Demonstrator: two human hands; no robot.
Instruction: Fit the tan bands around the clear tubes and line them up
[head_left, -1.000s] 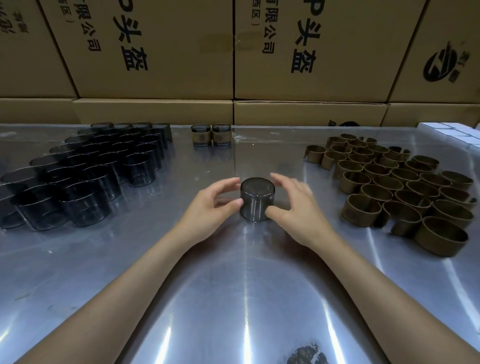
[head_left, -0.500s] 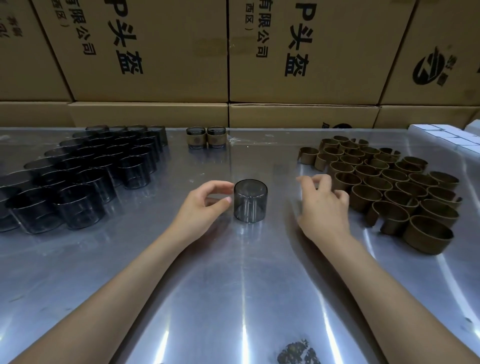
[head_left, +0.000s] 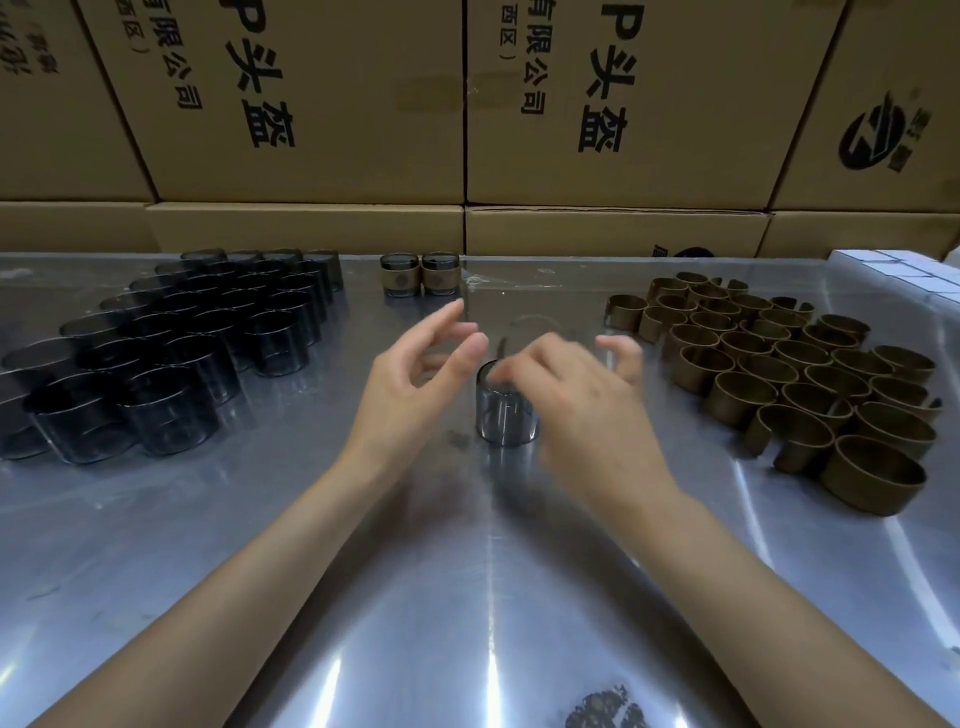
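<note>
Two of your hands hover over the middle of the steel counter (head_left: 260, 545), either side of one clear tube (head_left: 506, 415) that stands upright there on its own. Your left hand (head_left: 410, 384) is beside the tube on its left, apart from it, fingers spread and gently bent with nothing between them. Your right hand (head_left: 576, 395) reaches over the tube's top rim from the right; it is blurred, its fingers bent downward, and you cannot tell from this view whether it has hold of anything or touches the rim. A faint thin arc shows just behind your right fingers, too smeared to identify.

Toward the counter's left edge, a dense cluster of bare clear tubes (head_left: 171, 364) stands upright in rows, touching one another. Toward the right edge, a heap of tan bands (head_left: 789, 374) sits on edge, packed together, the nearest one (head_left: 872, 475) closest to the front right. At the back edge, near its middle, two finished tubes (head_left: 421, 274) stand side by side, each with a tan band round its waist. Cardboard boxes (head_left: 311, 104) with printed characters are stacked behind the back edge, and white blocks (head_left: 898, 273) lie at the back right corner.
</note>
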